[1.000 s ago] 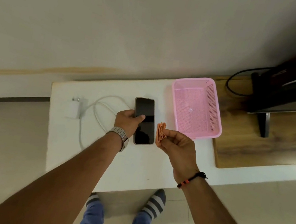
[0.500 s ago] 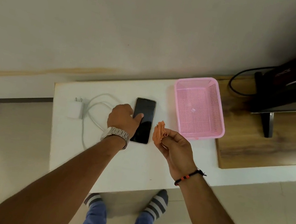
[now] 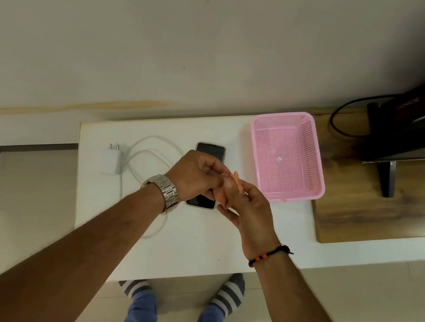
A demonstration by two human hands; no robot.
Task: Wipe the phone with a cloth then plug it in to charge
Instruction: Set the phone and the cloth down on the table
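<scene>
On the table point(image 3: 192, 254), the phone point(image 3: 210, 150) lies flat near the middle. The charger point(image 3: 111, 161) lies to its left, with the cable point(image 3: 153, 142) looped between them. The basket point(image 3: 286, 155) stands to the phone's right, near the wall. Both hands meet above the phone: the left hand point(image 3: 194, 176) and right hand point(image 3: 249, 209) hold the cloth point(image 3: 236, 179) between them. Right of the table lies a board point(image 3: 390, 215).
</scene>
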